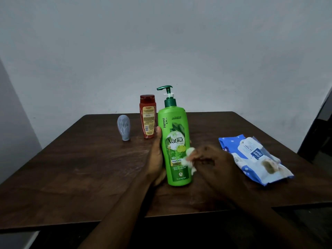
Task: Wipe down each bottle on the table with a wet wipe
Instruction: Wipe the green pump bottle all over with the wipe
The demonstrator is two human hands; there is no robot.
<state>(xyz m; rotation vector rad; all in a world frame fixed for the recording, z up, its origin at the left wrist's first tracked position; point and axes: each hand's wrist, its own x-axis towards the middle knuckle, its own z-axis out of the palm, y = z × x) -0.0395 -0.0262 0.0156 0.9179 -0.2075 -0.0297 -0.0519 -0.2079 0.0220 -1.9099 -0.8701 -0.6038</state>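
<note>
Green bottle [175, 141]: upright, middle of table [71, 168], gripped round its side by left hand [156, 159].
Wipe [190, 159]: bunched, pinched in right hand [212, 160], pressed to label.
Advised: hold firm, stroke full length, turn to reach back, neck, pump (red bottle [147, 116], grey bottle [124, 127] standing behind, probably next).

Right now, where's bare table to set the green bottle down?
Widest bare patch: left side of the table, in front of the grey tube, left of the left hand. Also the far right corner behind the wipes pack. Crowded: centre, around the green bottle, right hand and wipe.
</note>
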